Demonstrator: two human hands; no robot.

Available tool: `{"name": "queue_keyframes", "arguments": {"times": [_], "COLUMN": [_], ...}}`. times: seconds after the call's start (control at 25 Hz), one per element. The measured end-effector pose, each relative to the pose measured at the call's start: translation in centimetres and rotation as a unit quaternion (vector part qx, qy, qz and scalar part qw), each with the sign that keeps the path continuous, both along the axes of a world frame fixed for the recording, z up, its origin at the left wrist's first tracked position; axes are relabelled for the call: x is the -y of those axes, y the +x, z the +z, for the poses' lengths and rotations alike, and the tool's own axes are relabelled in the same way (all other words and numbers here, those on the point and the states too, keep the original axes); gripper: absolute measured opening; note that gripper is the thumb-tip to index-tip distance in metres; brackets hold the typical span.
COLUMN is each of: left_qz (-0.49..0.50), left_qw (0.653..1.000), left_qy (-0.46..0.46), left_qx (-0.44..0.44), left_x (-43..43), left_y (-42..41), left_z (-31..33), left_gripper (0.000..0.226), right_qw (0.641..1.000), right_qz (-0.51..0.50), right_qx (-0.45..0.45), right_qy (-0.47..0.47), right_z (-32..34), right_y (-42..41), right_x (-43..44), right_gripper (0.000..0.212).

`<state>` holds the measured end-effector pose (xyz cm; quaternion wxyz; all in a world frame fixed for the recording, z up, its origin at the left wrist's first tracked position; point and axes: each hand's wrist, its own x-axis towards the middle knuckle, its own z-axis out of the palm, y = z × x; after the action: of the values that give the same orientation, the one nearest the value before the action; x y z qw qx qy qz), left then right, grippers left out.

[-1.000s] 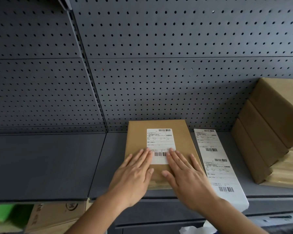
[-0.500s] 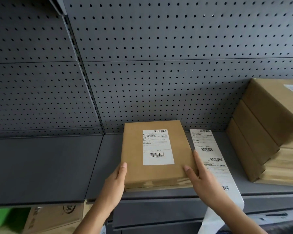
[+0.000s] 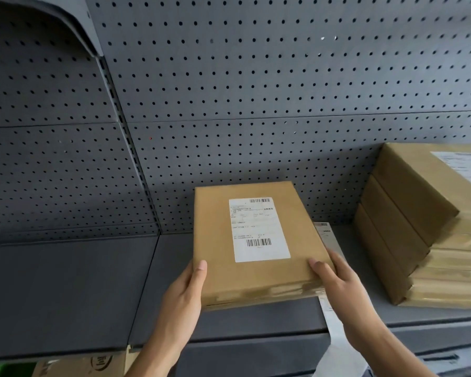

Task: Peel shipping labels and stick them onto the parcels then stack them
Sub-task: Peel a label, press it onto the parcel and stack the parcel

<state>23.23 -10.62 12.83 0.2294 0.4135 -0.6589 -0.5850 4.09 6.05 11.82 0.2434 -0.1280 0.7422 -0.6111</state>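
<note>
Head view: our left hand (image 3: 184, 291) and right hand (image 3: 335, 276) clamp the labelled parcel (image 3: 256, 240) at near corners; we lift level, carry right onto the stack (image 3: 419, 227).

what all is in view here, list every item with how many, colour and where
labelled parcel: 1, brown kraft paper, centre of the shelf, held at both sides
shipping label: 1, white with black barcodes, stuck on top of the held parcel
label strip: 1, white, on the shelf right of the held parcel, trailing over the front edge
parcel stack: 1 stack, brown, right end of the shelf; top parcel carries a label
shelf: 1, dark grey, across the frame
pegboard wall: 1, grey, behind the shelf
cardboard box: 1, brown, below the shelf, bottom left
left hand: 1, gripping the parcel's left edge
right hand: 1, gripping the parcel's right edge
</note>
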Motion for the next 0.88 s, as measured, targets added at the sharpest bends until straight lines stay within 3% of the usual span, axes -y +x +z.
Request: {"name": "queue_keyframes", "arguments": {"times": [0.12,0.36,0.48,0.6,0.76,0.88], "left_qz": [-0.007,-0.057,-0.099,-0.151,-0.225,-0.281], "left_qw": [0.999,0.991,0.984,0.971,0.954,0.938], "left_qy": [-0.013,-0.044,-0.060,-0.076,-0.091,-0.110], "left_qx": [-0.038,-0.116,-0.138,-0.169,-0.174,-0.173], "left_x": [-0.6,-2.1,-3.2,-4.8,-8.0,-10.0], "left_y": [-1.6,-6.6,-9.5,-12.7,-17.5,-21.6], "left_z": [3.1,9.3,11.5,12.8,15.3,16.0], "left_gripper": [0.018,0.012,0.021,0.052,0.018,0.042], "right_qw": [0.997,0.978,0.965,0.952,0.934,0.927], "right_qz": [-0.031,-0.094,-0.133,-0.177,-0.230,-0.261], "right_qx": [-0.050,-0.156,-0.191,-0.220,-0.247,-0.250], "right_qy": [-0.043,-0.103,-0.118,-0.121,-0.114,-0.096], "right_z": [3.5,10.5,14.0,16.9,18.8,19.4], "right_y": [-1.0,-4.5,-6.7,-9.1,-12.8,-16.0], "right_x": [-0.6,-3.5,-5.7,-8.6,-12.8,-15.9], "right_gripper": [0.031,0.028,0.026,0.024,0.025,0.027]}}
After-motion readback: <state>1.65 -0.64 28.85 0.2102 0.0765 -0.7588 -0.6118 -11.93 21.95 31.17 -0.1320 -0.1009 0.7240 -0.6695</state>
